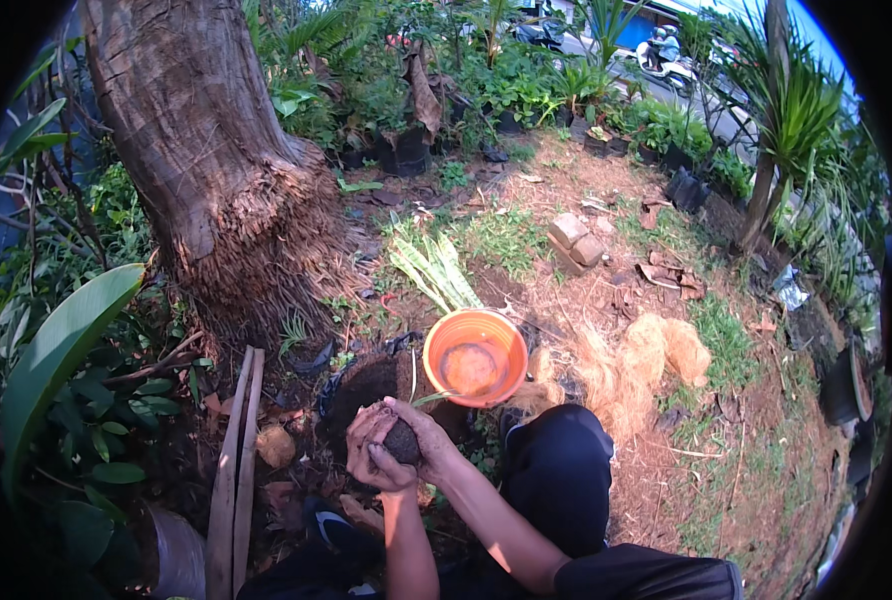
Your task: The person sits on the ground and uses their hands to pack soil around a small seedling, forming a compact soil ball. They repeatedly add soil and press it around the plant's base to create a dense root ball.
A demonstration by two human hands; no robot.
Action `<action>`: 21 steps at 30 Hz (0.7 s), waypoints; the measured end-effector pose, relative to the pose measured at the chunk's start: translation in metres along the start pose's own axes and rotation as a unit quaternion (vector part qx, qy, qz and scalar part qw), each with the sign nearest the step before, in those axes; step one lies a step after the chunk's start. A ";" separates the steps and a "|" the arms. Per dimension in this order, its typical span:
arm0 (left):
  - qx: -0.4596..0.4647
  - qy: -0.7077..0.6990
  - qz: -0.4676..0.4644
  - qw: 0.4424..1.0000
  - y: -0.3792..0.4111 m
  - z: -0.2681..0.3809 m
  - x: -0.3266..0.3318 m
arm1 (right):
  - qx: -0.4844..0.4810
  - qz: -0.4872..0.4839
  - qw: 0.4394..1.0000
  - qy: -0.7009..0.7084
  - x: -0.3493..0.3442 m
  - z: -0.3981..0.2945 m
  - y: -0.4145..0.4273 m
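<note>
My left hand [371,448] and my right hand [432,444] are cupped together around a clump of dark soil [402,442]. A thin green leaf blade [432,397] extends to the right just above the fingers; where it starts is hidden. Right behind the hands lies dark soil [371,384] in a black plastic bag [328,401], partly covered by my left hand. An orange plastic pot [476,334] stands just beyond my right hand, its mouth facing up, with a paler patch at its bottom. Yellow-edged snake plant leaves [438,274] lie behind the pot.
Coconut fibre [637,367] is heaped right of the pot, with several brick pieces [575,240] farther back. A thick tree trunk [205,150] rises at left. Two wooden slats [234,480] and a round fibrous clump [275,446] lie left of my hands. Potted plants line the back.
</note>
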State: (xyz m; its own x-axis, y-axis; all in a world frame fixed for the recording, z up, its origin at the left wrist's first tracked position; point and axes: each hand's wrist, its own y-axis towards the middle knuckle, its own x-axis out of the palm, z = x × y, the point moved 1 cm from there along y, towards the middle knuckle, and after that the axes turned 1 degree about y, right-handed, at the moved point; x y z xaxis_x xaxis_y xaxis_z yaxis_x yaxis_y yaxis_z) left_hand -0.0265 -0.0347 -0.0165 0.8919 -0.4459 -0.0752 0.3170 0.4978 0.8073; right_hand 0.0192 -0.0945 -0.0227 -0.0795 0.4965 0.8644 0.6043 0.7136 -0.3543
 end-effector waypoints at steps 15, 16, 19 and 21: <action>0.042 0.033 0.015 0.998 -0.006 -0.001 0.000 | 0.040 -0.033 0.999 0.008 -0.010 -0.001 0.006; 0.041 0.027 0.018 0.999 -0.007 -0.001 0.000 | 0.018 -0.028 0.999 -0.011 -0.007 0.001 0.004; 0.018 -0.006 0.033 0.999 -0.015 -0.010 0.003 | -0.016 -0.003 0.998 -0.060 -0.013 0.003 0.008; 0.019 0.002 0.037 0.999 -0.019 -0.014 0.006 | -0.019 -0.001 0.998 -0.051 -0.015 0.003 0.009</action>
State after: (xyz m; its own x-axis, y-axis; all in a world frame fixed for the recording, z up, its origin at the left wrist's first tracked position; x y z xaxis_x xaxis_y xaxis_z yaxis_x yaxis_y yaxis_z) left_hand -0.0230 -0.0366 -0.0407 0.9139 -0.4057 -0.0165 0.2371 0.5002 0.8328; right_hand 0.0235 -0.0940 -0.0397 -0.1607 0.5444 0.8233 0.6338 0.6964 -0.3367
